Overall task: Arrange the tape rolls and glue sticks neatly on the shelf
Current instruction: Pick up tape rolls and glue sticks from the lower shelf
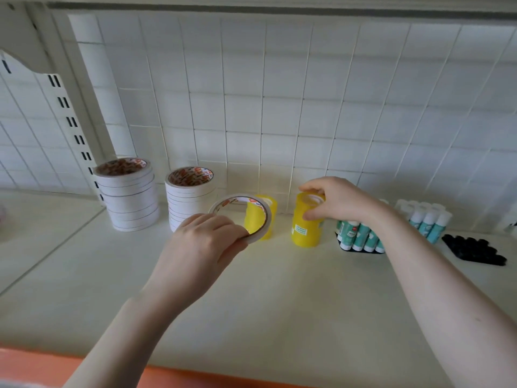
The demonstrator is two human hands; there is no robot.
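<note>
Both hands held tape over the cream shelf, white roll on the left, yellow stack on the right

Nearest, an orange edge (pixel 195 373) ran along the front of the shelf (pixel 279 303); the left hand (pixel 201 242) pinched a thin white tape roll (pixel 241 217) by its lower rim, roll tilted and lifted, the yellow stack (pixel 261 217) visible through its hole; the right hand (pixel 335 198) had fingers curled round the top of a second yellow tape stack (pixel 306 225) standing on the shelf; right of it teal glue sticks (pixel 361 236) stood in a black tray (pixel 345 246), more glue sticks (pixel 428 219) further right, and a cluster of black caps (pixel 472 249) near them; further back left, two stacks of white tape rolls (pixel 127 194) (pixel 190 194) stood side by side against the white tiled wall (pixel 279 93), beside a slotted upright (pixel 70 119)
</note>
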